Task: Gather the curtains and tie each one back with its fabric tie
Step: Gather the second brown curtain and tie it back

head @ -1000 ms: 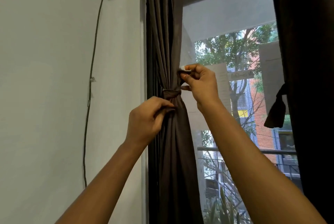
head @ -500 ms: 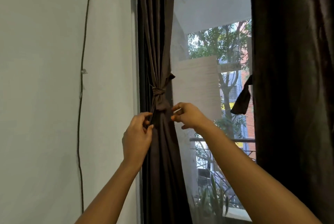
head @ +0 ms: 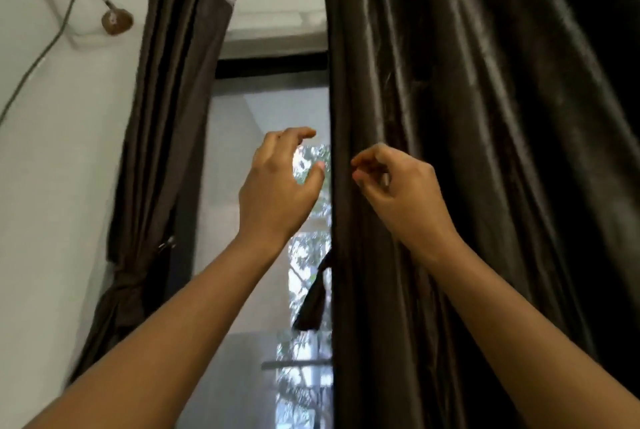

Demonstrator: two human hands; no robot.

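Against the white wall (head: 52,186), left curtain (head: 166,117) tied back.

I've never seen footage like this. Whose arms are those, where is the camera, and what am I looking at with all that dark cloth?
There is no machine here. The camera sits on a person's head, so the two bare arms reaching up are that person's own. You are facing a window with dark brown curtains on both sides.

The left curtain is already gathered into a bundle and cinched low down by its fabric tie. The right curtain hangs loose and spread out; its own tie dangles at its inner edge, not wrapped around anything.

The left hand is open in front of the glass, holding nothing. The right hand has its fingertips pinched together near the right curtain's edge; I cannot tell whether it grips cloth. A cable runs down the wall at left.
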